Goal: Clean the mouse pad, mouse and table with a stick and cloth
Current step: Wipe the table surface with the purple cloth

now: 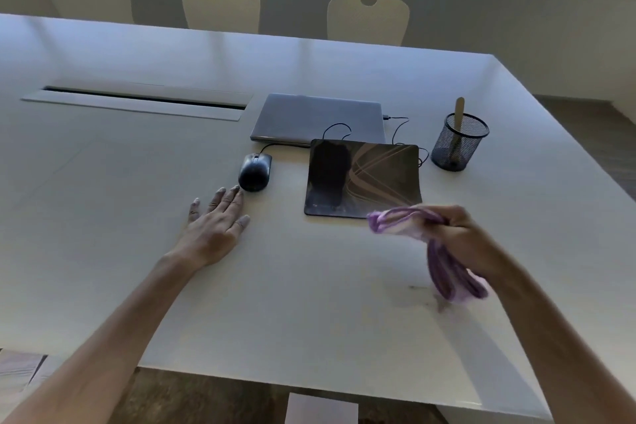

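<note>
A dark mouse pad [363, 179] with pale curved lines lies on the white table [144, 182]. A black wired mouse [254, 171] sits on the table to the pad's left. My left hand [216, 222] lies flat on the table with straight fingers, its fingertips just short of the mouse. My right hand [457, 234] grips a bunched purple cloth [444, 268] above the table, near the pad's front right corner. A wooden stick [459, 113] stands in a black mesh cup [457, 143] right of the pad.
A closed grey laptop [318, 119] lies behind the pad, with the mouse cable running to its right side. A long cable slot [137, 98] is set into the table at the back left. Cream chairs [222, 5] line the far edge. The table's near edge is close.
</note>
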A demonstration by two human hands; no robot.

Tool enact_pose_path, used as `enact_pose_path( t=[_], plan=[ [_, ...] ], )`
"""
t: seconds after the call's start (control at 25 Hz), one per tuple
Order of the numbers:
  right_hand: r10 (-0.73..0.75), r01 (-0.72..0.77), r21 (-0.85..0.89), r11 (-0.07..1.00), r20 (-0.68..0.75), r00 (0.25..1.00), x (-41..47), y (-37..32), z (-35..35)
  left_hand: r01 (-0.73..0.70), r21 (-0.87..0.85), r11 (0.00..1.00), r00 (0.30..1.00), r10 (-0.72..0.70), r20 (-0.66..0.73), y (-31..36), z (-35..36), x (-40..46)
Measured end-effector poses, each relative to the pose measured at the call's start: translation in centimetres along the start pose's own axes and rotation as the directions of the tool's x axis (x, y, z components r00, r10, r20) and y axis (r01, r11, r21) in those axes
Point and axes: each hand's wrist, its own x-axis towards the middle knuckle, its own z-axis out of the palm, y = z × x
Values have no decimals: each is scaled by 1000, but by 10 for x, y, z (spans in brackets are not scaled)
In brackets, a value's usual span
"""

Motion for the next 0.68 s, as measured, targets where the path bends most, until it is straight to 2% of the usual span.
enact_pose_path(
  t=[0.08, 0.2, 0.28, 0.36, 0.44, 0.52, 0.6, 0.68],
  plan=[
    [-56, 68, 99, 993, -120, 991, -12, -14, -18, -17, 2, 1000, 998, 17, -61, 13, -1, -7],
    [-44, 65, 51, 997, -339, 940, -26, -15, -51, -55, 43, 998, 990, 60, -127, 38, -4, -20],
    [27, -99, -126, 987, -481, 877, -35, -5, -69, -119, 24, 993, 983, 121, -139, 55, -3, -28],
    [63, -350, -345, 871, -627, 776, -45, 8, -80, -188, 9, 982, 975, 187, -116, 69, 1, -30],
    [110, -456, -403, 794, -641, 759, -54, 18, -82, -232, 0, 973, 969, 231, -83, 79, 9, -29],
    [198, -475, -454, 754, -533, 823, -61, 31, -78, -253, 4, 967, 965, 253, -62, 84, 18, -27],
    [270, -495, -629, 599, -423, 865, -64, 50, -76, -256, 17, 967, 965, 257, -54, 86, 25, -25],
    [271, -519, -723, 455, -443, 855, -63, 59, -69, -252, 45, 967, 966, 254, -53, 86, 31, -25]
  ],
)
